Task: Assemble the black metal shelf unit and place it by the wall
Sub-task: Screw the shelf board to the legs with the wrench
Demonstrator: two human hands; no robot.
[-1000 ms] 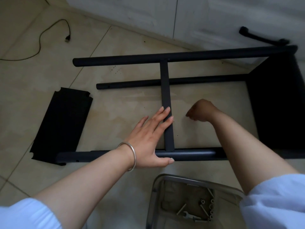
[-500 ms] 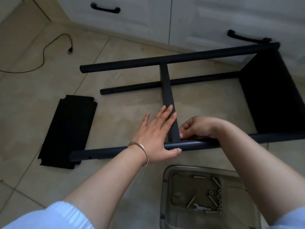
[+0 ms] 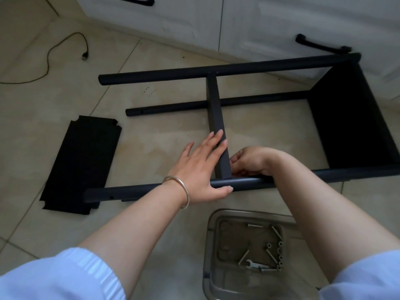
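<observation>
Left hand (image 3: 202, 169) lies flat along the crossbar (image 3: 216, 126), thumb under the near post (image 3: 249, 183); right hand (image 3: 249, 162) pinches something unseen at their joint.

The shelf frame (image 3: 216, 71) lies on its side on the floor (image 3: 65, 87), before the cabinets (image 3: 259, 29). A loose shelf panel (image 3: 83, 163) lies left of it. A tray (image 3: 211, 256) of bolts (image 3: 271, 254) and a wrench (image 3: 254, 265) sits nearest the person, and a cable (image 3: 48, 59) lies far left.
</observation>
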